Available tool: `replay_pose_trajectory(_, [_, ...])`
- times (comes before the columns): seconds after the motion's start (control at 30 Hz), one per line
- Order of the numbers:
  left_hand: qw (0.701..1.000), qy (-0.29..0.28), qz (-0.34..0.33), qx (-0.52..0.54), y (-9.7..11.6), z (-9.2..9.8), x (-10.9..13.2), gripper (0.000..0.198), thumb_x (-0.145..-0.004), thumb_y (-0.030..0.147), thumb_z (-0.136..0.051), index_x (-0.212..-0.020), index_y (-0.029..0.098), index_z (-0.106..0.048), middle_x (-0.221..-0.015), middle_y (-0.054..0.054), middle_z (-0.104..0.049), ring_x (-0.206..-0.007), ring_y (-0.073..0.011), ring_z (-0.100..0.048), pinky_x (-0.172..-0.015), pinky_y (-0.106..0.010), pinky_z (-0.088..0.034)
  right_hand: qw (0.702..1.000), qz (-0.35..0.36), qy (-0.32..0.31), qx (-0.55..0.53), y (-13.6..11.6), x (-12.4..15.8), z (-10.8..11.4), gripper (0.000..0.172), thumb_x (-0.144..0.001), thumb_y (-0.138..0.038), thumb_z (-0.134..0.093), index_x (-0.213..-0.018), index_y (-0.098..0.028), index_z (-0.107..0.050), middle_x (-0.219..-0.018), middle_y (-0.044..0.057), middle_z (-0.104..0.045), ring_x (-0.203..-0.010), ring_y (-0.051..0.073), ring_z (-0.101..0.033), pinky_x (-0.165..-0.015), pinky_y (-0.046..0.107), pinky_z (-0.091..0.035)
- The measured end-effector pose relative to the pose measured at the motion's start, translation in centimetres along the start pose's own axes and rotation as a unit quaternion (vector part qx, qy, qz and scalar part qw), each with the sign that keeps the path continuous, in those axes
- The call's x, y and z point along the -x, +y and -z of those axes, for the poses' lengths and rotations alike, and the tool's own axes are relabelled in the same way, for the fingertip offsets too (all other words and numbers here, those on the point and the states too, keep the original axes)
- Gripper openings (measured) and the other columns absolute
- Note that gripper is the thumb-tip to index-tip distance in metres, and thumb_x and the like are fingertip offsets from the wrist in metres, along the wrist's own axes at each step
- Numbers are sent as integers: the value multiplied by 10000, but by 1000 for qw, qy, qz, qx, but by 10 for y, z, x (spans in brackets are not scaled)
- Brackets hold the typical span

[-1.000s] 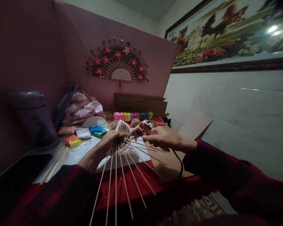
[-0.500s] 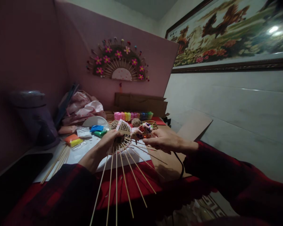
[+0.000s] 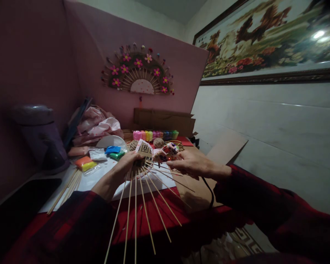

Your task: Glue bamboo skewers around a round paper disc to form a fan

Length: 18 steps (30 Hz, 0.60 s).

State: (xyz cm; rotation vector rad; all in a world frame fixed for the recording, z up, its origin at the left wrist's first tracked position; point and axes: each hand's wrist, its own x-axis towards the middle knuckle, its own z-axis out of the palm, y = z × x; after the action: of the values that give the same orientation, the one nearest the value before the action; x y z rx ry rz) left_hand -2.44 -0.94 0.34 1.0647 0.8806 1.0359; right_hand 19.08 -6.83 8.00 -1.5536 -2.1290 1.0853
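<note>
My left hand (image 3: 128, 165) is closed on the edge of a small cardboard piece (image 3: 151, 150) with a printed dark square mark. Several thin bamboo sticks (image 3: 148, 216) fan out from the cardboard, toward me and to the right. In my right hand (image 3: 191, 164) is a glue gun (image 3: 169, 151) with a colourful patterned body and a small orange light; a black cord (image 3: 209, 192) runs down from that hand. Its front end is close to the cardboard where the sticks meet. Whether the tip touches is too small to tell.
Coloured clay packets (image 3: 85, 164) and loose sticks (image 3: 68, 189) lie on white paper at left, near a purple tumbler (image 3: 41, 139). Twine balls (image 3: 158, 143) and a row of coloured clay (image 3: 155, 135) sit behind my hands. A decorated fan (image 3: 139, 69) hangs on the pink board.
</note>
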Motion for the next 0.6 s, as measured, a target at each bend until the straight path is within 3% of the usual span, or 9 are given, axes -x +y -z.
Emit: replay_pose_trajectory(0.6, [1000, 10, 0, -15, 1, -2, 1, 224, -608, 184, -565, -821, 118, -584, -609, -46, -623, -474, -133, -550, -442, -231, -424, 1000, 13, -6, -13, 10, -6, 1, 454, -829, -532, -517, -570, -167, -445, -447, -50, -429, -288, 40, -365, -247, 160, -302])
